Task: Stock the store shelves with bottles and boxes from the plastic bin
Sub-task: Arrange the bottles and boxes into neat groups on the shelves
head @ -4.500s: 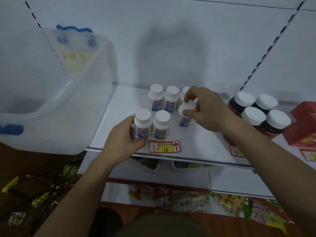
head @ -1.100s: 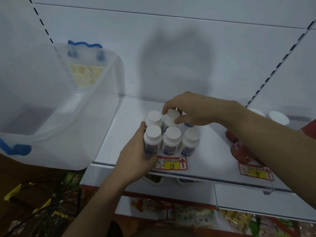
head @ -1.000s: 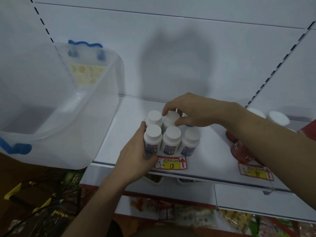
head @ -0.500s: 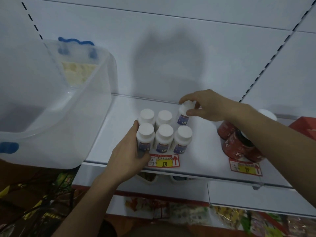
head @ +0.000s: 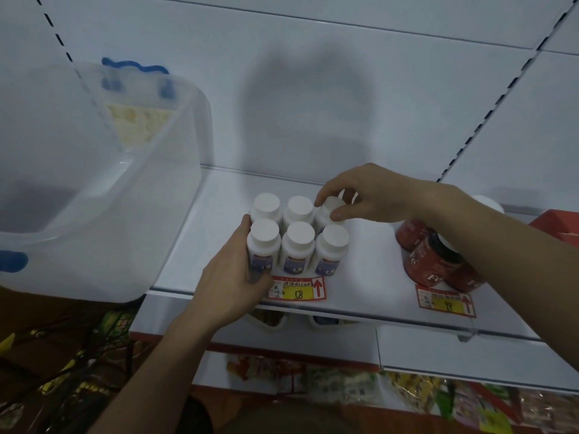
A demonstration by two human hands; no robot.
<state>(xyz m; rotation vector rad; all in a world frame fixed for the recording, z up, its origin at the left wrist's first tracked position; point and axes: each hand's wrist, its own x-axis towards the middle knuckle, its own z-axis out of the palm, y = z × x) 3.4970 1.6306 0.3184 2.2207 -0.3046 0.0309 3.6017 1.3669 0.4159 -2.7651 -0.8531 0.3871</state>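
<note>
**Six bottles squared up, one nudge from toppling**

While our right hand (head: 372, 195) pinches the cap of the back-right bottle (head: 327, 211) and our left hand (head: 232, 277) curls round the front-left bottle (head: 264, 245), the head view shows six bottles packed touching, close to the shelf (head: 360, 277) edge. We judge a hard push could tip the front row off the lip, or our right forearm could knock the red jars (head: 429, 264) under it. Price tags (head: 297, 288) line the edge; the bin (head: 103, 195) sits at left, white panels behind, packaged goods below.
</note>
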